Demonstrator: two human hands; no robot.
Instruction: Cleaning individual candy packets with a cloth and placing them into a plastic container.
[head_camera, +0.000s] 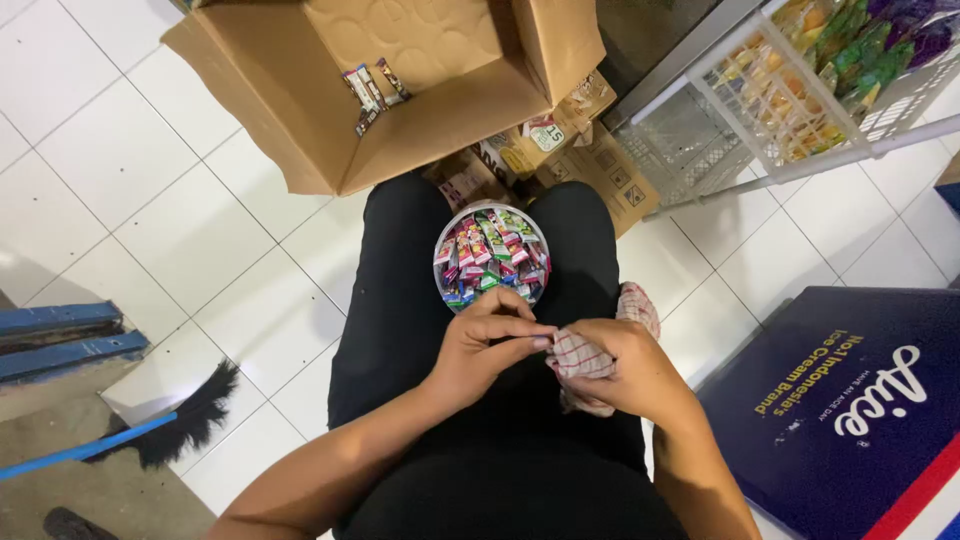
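- Left hand (487, 345) comes in from seven o'clock, forearm angled up across the lap, wrist bent, fingers curled and pinched together on something small at their tips; what it is I cannot tell.
- Right hand (618, 368) enters from five o'clock, knuckles up, fist closed around a red-and-white checked cloth (583, 357).
- The two hands meet fingertip to fingertip right at the centre of the lap, left thumb and forefinger touching the cloth's edge.
- That cloth is bunched, its long axis running from eleven o'clock to five o'clock under the right palm, with a loose corner poking out at one o'clock beside the thigh.
- Just beyond the hands at twelve o'clock, a round white tub (491, 256) sits between the knees, mouth facing up, packed with small colourful candy packets (480, 250) lying every which way.
- Further out at twelve o'clock, a big open cardboard box (330, 120) lies on the white tiles, and only a few wrapped bars (372, 92) lie on its bottom.
- Smaller printed cartons (570, 150) crowd just behind the tub at one o'clock.
- Up at two o'clock, a white wire rack (760, 110) holds bagged snacks in orange, green and purple.
- At four o'clock, a dark blue freezer lid (850, 420); at eight o'clock, a black broom (185, 425) with a blue handle.
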